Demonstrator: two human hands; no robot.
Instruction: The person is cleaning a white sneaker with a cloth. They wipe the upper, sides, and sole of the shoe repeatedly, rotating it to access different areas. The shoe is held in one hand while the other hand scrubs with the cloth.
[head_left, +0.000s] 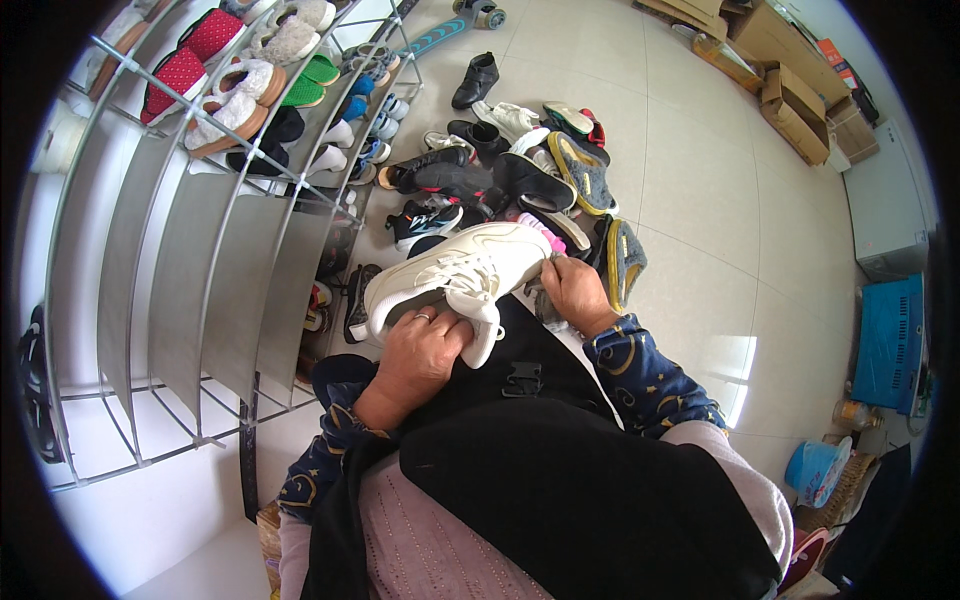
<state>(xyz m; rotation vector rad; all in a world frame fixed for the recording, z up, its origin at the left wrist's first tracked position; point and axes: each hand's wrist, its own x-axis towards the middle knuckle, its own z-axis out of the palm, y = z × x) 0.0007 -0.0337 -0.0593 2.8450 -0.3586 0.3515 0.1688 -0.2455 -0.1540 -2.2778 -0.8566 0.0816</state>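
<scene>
A cream lace-up sneaker (502, 251) lies across the middle of the view, its toe pointing right and its opening at the left. My left hand (424, 349), with a ring on one finger, grips it at the opening, with fingertips inside by the tongue. At the toe, my right hand (574, 291) pinches something small and greyish against the shoe's tip; what it is cannot be told. Beyond the sneaker a pile of mixed shoes covers the floor, with a black shoe (532, 180), a grey fuzzy slipper with yellow trim (581, 174) and another such slipper (628, 259).
A metal-tube shoe rack (217, 300) stands at the left, with red dotted slippers (176, 79) and green slippers (311, 81) on its upper part. A black ankle boot (476, 79) is beyond the pile. Cardboard boxes (795, 112) and a blue crate (889, 345) are at the right.
</scene>
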